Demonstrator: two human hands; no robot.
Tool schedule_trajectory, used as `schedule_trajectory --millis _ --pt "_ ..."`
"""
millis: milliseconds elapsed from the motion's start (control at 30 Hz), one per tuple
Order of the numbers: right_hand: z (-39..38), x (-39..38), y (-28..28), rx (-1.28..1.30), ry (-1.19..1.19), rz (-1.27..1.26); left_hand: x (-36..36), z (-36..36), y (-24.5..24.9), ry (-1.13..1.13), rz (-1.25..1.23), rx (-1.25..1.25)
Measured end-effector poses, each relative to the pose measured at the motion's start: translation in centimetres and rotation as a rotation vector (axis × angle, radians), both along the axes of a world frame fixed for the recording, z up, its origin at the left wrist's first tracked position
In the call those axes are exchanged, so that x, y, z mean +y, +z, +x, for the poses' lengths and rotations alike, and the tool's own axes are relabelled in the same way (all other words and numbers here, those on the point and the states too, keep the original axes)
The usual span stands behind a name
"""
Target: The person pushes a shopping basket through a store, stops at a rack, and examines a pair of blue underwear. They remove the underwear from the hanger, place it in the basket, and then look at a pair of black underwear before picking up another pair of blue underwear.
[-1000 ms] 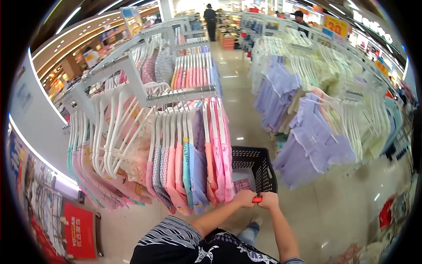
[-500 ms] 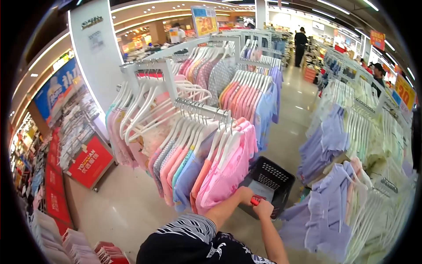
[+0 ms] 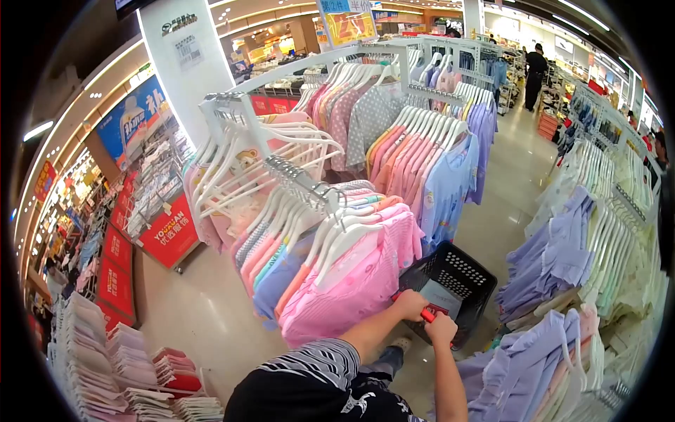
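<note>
A black shopping basket (image 3: 479,273) with perforated sides stands low in front of me, in the gap between two clothes racks. My left hand (image 3: 412,307) and my right hand (image 3: 441,329) are both closed around its red handle (image 3: 427,315), close together. Inside the basket lies a flat greyish item (image 3: 439,294), partly hidden behind my hands. Just left of my left hand hangs a pink striped children's top (image 3: 351,281), on a white hanger (image 3: 343,246) at the front end of the rack.
Lavender garments (image 3: 527,359) hang close on the right. Folded clothes (image 3: 91,359) are stacked at lower left, near red display bins (image 3: 170,232). A white pillar (image 3: 186,63) rises behind the left rack. Far along the tiled aisle (image 3: 517,165) stands a person in dark clothes (image 3: 535,76).
The view has swung left, so the racks, pillar and distant person sit farther right. More folded clothes show at lower left. Both hands keep their grip on the red handle.
</note>
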State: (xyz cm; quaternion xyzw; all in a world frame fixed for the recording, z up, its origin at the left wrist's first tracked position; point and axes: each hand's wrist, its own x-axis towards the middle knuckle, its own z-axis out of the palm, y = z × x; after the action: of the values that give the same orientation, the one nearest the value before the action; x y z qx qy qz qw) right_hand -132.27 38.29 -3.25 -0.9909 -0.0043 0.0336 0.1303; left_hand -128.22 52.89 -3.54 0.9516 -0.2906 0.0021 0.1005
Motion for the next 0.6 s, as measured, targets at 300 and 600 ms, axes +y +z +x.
schedule_trajectory --millis 300,600 --pt "12.8 -4.3 1.3 -0.006 -0.007 -0.005 -5.1 13.3 -0.2 -0.014 -0.015 -0.025" --pt "27.1 -10.6 0.6 -0.082 -0.064 -0.011 -11.5 27.9 0.4 -0.069 0.033 0.053"
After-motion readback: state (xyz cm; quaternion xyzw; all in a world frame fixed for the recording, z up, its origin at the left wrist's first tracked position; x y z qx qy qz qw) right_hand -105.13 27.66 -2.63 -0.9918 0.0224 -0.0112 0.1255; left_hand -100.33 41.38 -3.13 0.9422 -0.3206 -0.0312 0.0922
